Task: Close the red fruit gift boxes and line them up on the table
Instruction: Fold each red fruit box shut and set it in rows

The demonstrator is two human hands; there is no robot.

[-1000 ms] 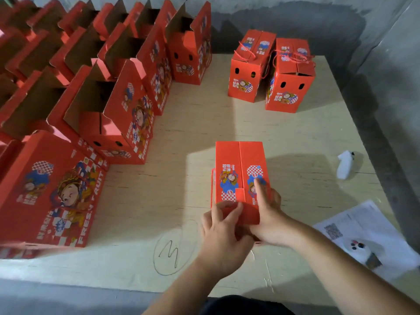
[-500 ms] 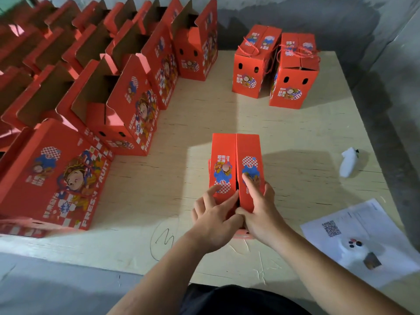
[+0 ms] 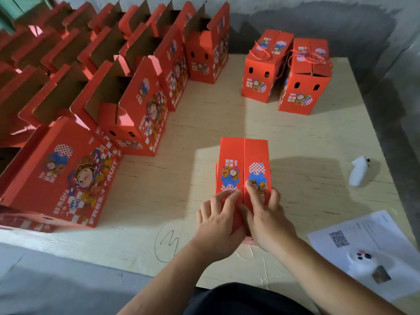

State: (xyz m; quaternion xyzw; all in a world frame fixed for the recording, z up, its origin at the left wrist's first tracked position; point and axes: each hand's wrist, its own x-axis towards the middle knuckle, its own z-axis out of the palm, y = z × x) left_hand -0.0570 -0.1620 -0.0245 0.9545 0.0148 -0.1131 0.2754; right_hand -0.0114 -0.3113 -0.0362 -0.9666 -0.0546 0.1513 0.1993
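While both hands are working at the near end of a red box (image 3: pixel 244 162) in the lower middle of the frame, its two top flaps are lying shut, meeting along a centre seam. The left hand (image 3: pixel 219 220) is resting on the left flap with fingers spread and nearly straight, pressing down on the card. The right hand (image 3: pixel 264 214) is lying on the right flap, forefinger stretched out onto the blue print, the other fingers bending over the box's right edge; whether they are gripping that edge I cannot tell. The box is standing on the table (image 3: pixel 306 137), just beyond a pencilled circle (image 3: pixel 169 241) near the front edge.

At the lower right a paper sheet (image 3: pixel 363 237) with a QR code is lying flat, a white gadget (image 3: pixel 366 258) sitting on it. Further up the right side, a white bottle (image 3: pixel 359 170) is lying on its side, well apart from the box.

At the lower left a flat box (image 3: pixel 61 171) is leaning, print facing up. Behind it, open boxes (image 3: pixel 136 110) are standing in rows running to the upper left, flaps upright.

At the far upper right, two shut boxes (image 3: pixel 286 71) are standing side by side, touching, with red cord handles on top.
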